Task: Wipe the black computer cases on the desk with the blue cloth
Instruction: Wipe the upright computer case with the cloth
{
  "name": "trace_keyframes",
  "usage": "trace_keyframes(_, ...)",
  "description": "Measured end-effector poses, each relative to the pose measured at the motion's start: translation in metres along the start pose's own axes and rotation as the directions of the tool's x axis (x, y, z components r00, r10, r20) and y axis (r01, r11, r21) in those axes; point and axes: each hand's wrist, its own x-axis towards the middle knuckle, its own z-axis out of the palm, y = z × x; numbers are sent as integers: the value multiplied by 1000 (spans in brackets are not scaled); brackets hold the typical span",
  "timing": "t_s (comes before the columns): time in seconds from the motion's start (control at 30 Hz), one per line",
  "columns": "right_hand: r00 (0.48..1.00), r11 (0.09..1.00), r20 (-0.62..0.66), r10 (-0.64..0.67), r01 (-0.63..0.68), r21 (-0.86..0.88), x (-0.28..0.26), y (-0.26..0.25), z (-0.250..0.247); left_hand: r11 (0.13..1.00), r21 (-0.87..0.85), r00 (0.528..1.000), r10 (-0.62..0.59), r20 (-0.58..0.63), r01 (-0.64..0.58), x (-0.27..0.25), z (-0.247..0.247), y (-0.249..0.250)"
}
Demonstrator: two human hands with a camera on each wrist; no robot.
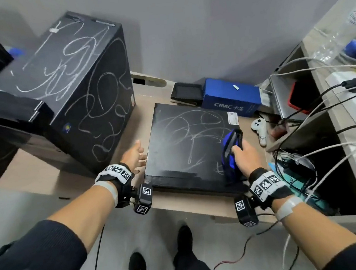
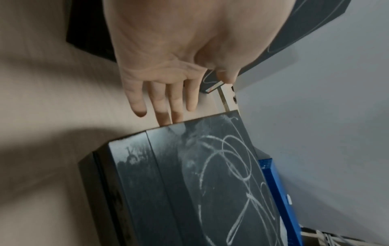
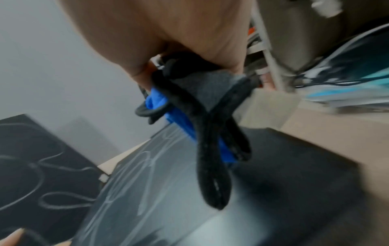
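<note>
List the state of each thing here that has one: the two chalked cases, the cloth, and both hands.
flat black case: lying on the desk, top still scribbled white, near strip smeared cleaner
upright black case: standing, top and side fully scribbled, unwiped
blue cloth: bunched in the right hand, at the flat case's right edge
right hand: grips the cloth
left hand: open, fingers straight, beside the flat case's left edge, holding nothing

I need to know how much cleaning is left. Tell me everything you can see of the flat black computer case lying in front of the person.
The flat computer case is a black, smooth-looking box lying on its side on the desk. White scribbles cover most of its top; a strip along the near edge looks wiped. A small label sits at its far right corner. The right hand holds the blue cloth at its right side; the left hand hovers open by its left edge.
</note>
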Motion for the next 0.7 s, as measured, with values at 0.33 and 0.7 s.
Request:
trace_keyframes(0.33,742,699,539,-398,626,-346,16,-43,123,989,-138,997,-47,65,56,12,2,-14)
trace_keyframes(0.7,474,345,860,-191,852,-393,-18,-3,150,948,-268,974,-125,188,174,55,-4,-24)
